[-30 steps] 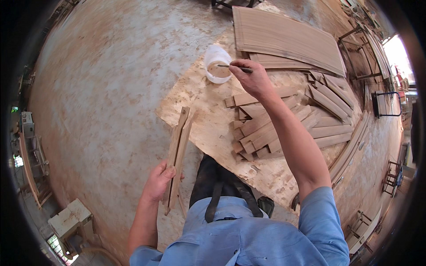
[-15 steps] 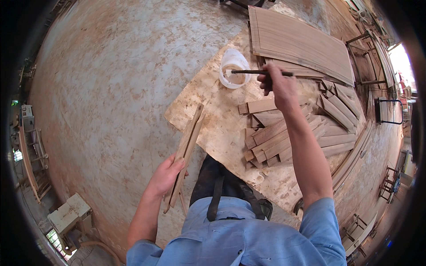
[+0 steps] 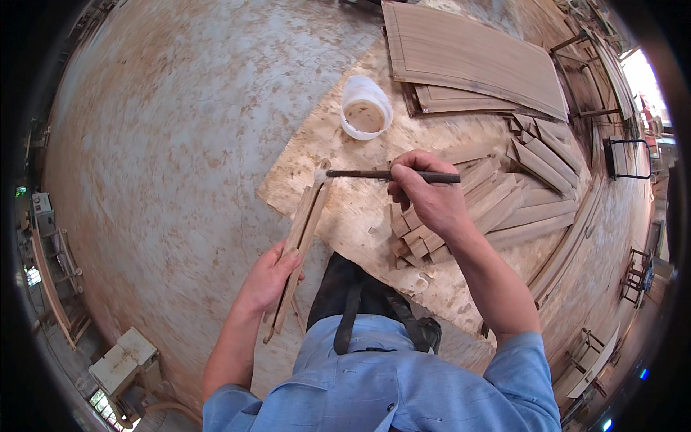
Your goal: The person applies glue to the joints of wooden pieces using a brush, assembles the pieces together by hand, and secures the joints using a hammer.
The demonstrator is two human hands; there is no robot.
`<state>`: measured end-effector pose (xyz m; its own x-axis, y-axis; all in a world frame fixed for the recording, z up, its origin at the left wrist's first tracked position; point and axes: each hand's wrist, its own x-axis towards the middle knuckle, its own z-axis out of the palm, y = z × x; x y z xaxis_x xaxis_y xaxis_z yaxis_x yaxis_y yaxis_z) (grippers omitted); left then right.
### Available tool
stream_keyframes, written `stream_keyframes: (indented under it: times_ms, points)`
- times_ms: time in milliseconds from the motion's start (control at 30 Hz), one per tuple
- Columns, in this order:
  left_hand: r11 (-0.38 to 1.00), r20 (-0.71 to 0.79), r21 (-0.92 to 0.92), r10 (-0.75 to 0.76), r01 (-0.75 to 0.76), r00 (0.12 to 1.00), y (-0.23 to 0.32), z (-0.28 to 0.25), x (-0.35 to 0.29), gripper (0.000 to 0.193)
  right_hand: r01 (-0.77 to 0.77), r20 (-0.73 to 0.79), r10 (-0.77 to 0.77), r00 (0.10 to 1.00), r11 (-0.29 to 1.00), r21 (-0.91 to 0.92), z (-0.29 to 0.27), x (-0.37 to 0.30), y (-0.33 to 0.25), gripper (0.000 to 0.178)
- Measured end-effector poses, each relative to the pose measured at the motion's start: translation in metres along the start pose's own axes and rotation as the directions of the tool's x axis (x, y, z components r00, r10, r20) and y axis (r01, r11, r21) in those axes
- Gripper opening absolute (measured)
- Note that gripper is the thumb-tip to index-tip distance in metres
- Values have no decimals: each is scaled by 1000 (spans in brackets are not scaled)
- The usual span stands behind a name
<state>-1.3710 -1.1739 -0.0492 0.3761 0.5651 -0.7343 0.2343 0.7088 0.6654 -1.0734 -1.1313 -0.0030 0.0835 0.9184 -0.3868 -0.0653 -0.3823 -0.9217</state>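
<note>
While the left hand (image 3: 265, 279) clasps long brown wooden strips (image 3: 299, 225), the right hand (image 3: 432, 198) pinches a slender dark-handled brush (image 3: 360, 173) — bristles at their far end.

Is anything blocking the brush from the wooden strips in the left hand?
Nothing visible does. The dark-handled brush in the right hand has its white bristles right at the far end of the wooden strips; contact is unclear.

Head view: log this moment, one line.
left hand: holds wooden strips; right hand: holds brush, tip at strips' far end; white tub: on board
</note>
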Motion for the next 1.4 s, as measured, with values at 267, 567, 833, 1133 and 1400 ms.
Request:
stream_keyframes:
  times_ms: [267,567,833,1133,1400]
  points:
    - [999,-8,-34,14,-14,1000,-5,2,-3,32,32,-97,-24,995,996,80,-11,5,7,17]
    - [1000,-27,-15,26,-27,999,-16,0,-2,33,68,-101,-65,993,997,28,-3,-1,6,19]
    - [998,-56,36,49,-47,997,-11,10,1,46,50,-61,-49,997,999,4,9,-3,10,21]
    - [992,-31,77,98,-95,995,-7,10,0,46,12,-103,-6,995,999,50,-2,6,20,22]
    - [993,-43,25,120,-119,992,-13,8,-1,48,42,-233,18,972,967,250,-21,0,39,23]
